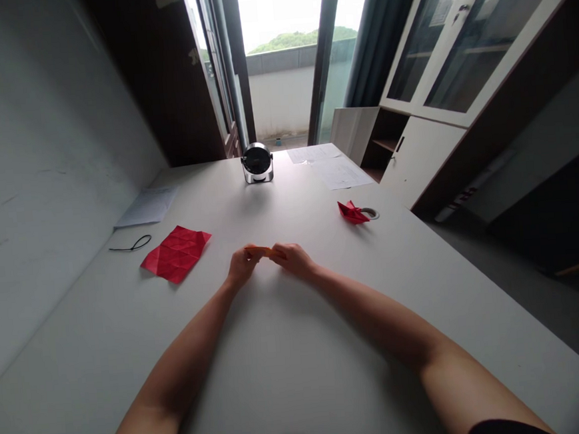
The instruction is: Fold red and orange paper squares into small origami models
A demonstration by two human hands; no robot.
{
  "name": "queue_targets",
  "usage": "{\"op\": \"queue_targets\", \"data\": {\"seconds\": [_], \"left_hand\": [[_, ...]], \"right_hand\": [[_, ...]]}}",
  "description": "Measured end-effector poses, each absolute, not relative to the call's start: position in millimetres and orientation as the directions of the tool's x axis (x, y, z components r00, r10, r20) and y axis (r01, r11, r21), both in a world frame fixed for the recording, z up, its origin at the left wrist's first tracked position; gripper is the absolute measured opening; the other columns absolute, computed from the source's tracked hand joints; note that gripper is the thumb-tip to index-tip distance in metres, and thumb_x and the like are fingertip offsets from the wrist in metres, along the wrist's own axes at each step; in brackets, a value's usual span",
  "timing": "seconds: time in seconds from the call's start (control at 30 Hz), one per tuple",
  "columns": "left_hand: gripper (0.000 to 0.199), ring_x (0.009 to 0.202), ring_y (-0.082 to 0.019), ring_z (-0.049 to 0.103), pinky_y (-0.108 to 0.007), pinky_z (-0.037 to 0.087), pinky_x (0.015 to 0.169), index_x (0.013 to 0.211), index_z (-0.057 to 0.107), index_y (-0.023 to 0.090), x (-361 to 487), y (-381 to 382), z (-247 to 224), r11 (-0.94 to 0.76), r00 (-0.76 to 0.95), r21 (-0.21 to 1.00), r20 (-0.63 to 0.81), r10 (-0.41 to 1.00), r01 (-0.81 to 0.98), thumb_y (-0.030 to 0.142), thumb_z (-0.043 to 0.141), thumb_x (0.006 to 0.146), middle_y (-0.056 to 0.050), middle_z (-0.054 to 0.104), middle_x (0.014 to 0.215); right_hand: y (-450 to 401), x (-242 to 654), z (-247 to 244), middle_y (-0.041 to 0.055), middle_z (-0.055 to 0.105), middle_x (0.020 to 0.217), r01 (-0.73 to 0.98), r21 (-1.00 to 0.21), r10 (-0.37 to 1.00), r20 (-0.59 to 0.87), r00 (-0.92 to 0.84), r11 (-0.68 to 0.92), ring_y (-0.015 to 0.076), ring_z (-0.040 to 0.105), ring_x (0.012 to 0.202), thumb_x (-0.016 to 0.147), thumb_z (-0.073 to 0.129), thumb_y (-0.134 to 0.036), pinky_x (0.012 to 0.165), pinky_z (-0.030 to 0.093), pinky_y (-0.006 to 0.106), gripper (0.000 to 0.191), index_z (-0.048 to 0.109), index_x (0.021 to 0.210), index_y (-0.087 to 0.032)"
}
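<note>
Both ends of a small folded piece of orange paper (266, 251) are pinched between my hands, above the middle of the white table. My left hand (243, 264) is closed on its left end. On the other end, my right hand (293, 258) is closed with the fingers bent over the paper. The hands nearly meet, and they cover much of the paper, so its full folded form is hidden. To the left lies a creased red paper sheet (177, 254), spread out flat. A folded red paper boat (352, 213) sits to the right.
A roll of tape (370, 213) touches or lies beside the boat. At the far edge stands a small round black fan-like device (258, 162). White papers (338, 169) lie back right, another sheet (147, 207) back left, near a black cable tie (134, 245). A wall (42, 196) borders the left side.
</note>
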State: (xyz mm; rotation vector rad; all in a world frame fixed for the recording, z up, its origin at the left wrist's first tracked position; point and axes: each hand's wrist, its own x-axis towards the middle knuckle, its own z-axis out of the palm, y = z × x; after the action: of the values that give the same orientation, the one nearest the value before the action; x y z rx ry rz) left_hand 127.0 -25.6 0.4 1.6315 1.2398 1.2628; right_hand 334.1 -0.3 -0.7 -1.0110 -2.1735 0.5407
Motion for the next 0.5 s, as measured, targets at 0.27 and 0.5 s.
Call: {"op": "queue_targets", "data": {"seconds": [0.27, 0.5], "left_hand": [[0.025, 0.059, -0.014, 0.057, -0.025, 0.046, 0.058, 0.091, 0.075, 0.018, 124.2, -17.4, -14.7, -0.218, 0.033, 0.946, 0.216, 0.976, 0.242, 0.039, 0.068, 0.081, -0.001, 0.066, 0.067], [0.025, 0.058, -0.014, 0.058, -0.025, 0.046, 0.058, 0.09, 0.075, 0.018, 123.4, -16.6, -17.2, -0.213, 0.066, 0.934, 0.203, 0.977, 0.288, 0.04, 0.066, 0.082, -0.001, 0.066, 0.067]], "right_hand": [[1.4, 333.2, -0.7, -0.0012, 0.056, 0.072, 0.509, -0.587, 0.772, 0.399, -0.495, 0.63, 0.0117, 0.043, 0.061, 0.087, 0.058, -0.024, 0.059, 0.032, 0.022, 0.008, 0.06, 0.08, -0.021], [3.0, 334.0, -3.9, -0.0006, 0.058, 0.073, 0.489, -0.596, 0.766, 0.417, -0.49, 0.637, 0.0124, 0.046, 0.063, 0.088, 0.058, -0.026, 0.061, 0.034, 0.022, 0.008, 0.061, 0.083, -0.021]]}}
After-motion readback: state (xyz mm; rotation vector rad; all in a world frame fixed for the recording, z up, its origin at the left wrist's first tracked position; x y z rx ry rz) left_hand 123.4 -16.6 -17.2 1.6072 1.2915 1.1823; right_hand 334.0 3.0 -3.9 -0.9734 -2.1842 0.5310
